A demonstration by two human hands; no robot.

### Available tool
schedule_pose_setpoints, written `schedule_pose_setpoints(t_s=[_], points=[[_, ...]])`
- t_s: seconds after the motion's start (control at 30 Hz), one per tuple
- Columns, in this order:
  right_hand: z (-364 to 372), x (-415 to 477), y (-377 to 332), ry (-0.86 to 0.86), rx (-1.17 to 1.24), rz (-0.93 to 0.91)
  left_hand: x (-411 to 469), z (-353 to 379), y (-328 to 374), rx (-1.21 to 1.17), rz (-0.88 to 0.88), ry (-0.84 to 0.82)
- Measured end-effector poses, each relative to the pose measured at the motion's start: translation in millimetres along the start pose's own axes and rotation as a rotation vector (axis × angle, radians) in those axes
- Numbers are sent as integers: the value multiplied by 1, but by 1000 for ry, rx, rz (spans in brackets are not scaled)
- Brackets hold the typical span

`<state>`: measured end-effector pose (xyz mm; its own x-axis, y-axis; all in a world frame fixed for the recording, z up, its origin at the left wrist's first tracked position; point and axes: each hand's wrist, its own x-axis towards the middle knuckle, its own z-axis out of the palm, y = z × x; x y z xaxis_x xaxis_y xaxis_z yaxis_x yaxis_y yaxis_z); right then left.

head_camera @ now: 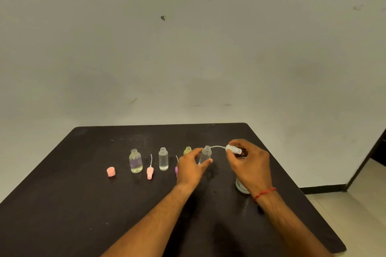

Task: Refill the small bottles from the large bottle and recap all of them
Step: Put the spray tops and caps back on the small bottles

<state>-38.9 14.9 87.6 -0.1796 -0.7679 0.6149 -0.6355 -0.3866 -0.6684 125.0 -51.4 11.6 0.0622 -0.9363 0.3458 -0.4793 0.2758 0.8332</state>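
Note:
Several small clear bottles stand uncapped in a row on the black table (pixel 62 204). My left hand (pixel 191 170) grips the rightmost clear bottle (pixel 205 155) upright. My right hand (pixel 249 166) holds a white spray cap (pixel 233 149) on its side, its thin dip tube (pixel 217 146) arching to that bottle's mouth. A round clear bottle (pixel 135 160) and a slim clear bottle (pixel 163 158) stand to the left. A yellow-green bottle (pixel 187 150) peeks out behind my left hand. The large bottle (pixel 241 188) is mostly hidden under my right wrist.
A pink cap (pixel 111 171) lies at the left. A pink spray cap with tube (pixel 150 171) stands between the two left bottles. A purple cap (pixel 176 170) is partly hidden by my left hand. The table's right edge drops to a tiled floor (pixel 355 204).

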Motion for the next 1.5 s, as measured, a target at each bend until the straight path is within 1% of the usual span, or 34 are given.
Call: schedule_pose_setpoints(t_s=[0.2, 0.47, 0.7, 0.87, 0.93, 1.1, 1.33, 1.4, 1.5], points=[[6, 1, 5, -32, -37, -6, 0, 3, 1, -3, -1, -8], [10, 10, 6, -116, -59, 1, -5, 6, 4, -13, -15, -41], [15, 34, -4, -403, -226, 12, -9, 13, 8, -89, 48, -111], [17, 46, -12, -566, -356, -40, -10, 9, 13, -100, 71, -132], [19, 50, -13, -606, -388, -53, -11, 7, 15, -97, 77, -131], [23, 56, -12, -647, -457, -57, -15, 4, 18, -82, 81, -143], [26, 61, -13, -591, -562, -30, -19, 2, 20, -19, 74, -114], [26, 60, -14, -593, -536, -27, -20, 2, 20, -14, 66, -81], [24, 56, -11, -645, -386, -23, -21, 0, 22, -42, 66, -81]])
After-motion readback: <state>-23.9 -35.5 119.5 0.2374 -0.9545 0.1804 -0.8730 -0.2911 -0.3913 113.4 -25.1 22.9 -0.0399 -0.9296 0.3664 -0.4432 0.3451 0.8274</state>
